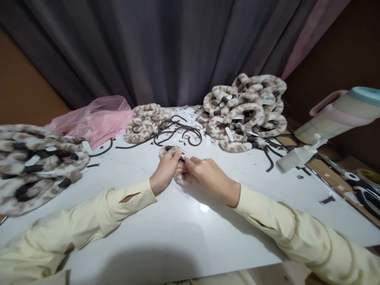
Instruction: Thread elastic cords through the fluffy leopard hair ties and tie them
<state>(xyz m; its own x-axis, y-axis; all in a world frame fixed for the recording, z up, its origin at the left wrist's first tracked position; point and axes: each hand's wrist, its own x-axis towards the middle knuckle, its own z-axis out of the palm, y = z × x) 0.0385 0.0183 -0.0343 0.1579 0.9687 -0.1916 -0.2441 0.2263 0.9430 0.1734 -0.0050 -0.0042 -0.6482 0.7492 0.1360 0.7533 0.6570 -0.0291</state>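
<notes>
Over the middle of the table my left hand [168,166] is closed on a fluffy white-and-brown fur strap [180,180]. A dark band and a small black end show on the strap between the hands. My right hand [206,174] meets it from the right, its thumb and finger pinched at the black part. Whether the right fingers hold the black end itself or something small on it is hidden. Just behind the hands lie loose dark cords [178,130] and small metal rings.
Piles of similar fur straps lie at left [38,166] and at back right [246,111], with a smaller heap [147,120] at the back. Also here are a pink plastic bag [97,116], a white bottle [299,156], a large cup [341,114] and scissors [366,196].
</notes>
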